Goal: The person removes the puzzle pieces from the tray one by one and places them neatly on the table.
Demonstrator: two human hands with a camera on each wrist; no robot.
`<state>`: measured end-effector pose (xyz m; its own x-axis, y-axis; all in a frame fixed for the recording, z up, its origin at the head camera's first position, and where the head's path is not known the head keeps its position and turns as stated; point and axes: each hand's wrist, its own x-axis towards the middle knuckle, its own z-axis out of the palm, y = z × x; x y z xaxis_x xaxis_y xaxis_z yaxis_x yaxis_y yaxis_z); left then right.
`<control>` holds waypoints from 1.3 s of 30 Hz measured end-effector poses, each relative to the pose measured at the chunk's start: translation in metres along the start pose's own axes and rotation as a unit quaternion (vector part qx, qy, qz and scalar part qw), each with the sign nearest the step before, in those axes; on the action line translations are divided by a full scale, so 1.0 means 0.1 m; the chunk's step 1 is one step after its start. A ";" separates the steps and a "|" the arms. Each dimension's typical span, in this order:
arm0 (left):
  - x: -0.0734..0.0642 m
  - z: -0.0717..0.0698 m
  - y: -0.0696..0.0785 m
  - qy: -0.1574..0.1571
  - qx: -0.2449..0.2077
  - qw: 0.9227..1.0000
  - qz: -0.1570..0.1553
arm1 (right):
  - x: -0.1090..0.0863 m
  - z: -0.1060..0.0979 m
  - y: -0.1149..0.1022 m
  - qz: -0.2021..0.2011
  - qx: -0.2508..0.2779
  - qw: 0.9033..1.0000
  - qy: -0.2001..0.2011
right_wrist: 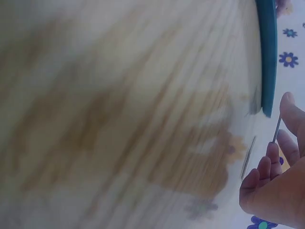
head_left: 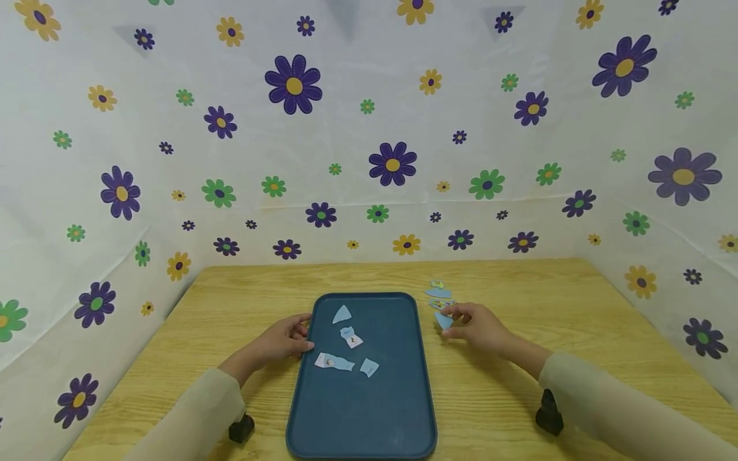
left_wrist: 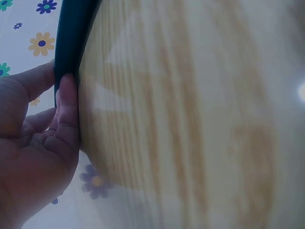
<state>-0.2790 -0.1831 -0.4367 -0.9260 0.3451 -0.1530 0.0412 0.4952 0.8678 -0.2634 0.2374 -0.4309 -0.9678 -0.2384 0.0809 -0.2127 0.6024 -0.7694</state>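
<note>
A dark blue tray (head_left: 398, 397) lies on the wooden table, and my left hand (head_left: 286, 339) holds its left rim. In the left wrist view, the thumb and fingers of that hand (left_wrist: 43, 129) close on the tray's edge (left_wrist: 76, 38). My right hand (head_left: 477, 328), just right of the tray, pinches a light-blue card piece (head_left: 443, 321). Only the thin edge of this piece (right_wrist: 277, 129) shows in the right wrist view, between thumb and fingers. Several flat cut pieces lie apart on the tray: a pale triangle (head_left: 342, 314), a printed piece (head_left: 351, 337), a long piece (head_left: 336, 362) and a small four-sided piece (head_left: 369, 367).
Beyond my right hand, more flat pieces lie in a row on the table: a light-blue sliver (head_left: 439, 292), a small yellowish piece (head_left: 437, 283) and a patterned piece (head_left: 441, 304). Flower-print sheeting (head_left: 346, 128) stands behind the table (head_left: 254, 288) and at both sides.
</note>
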 end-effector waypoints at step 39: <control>0.02 0.00 -0.04 -0.001 0.007 1.000 0.008 | 0.22 0.04 0.20 -0.005 -0.045 0.999 -0.002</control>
<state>-0.2812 -0.1848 -0.4406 -0.9243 0.3547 -0.1410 0.0607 0.5013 0.8631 -0.2884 0.2411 -0.4477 -0.9650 -0.2478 0.0854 -0.2338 0.6666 -0.7078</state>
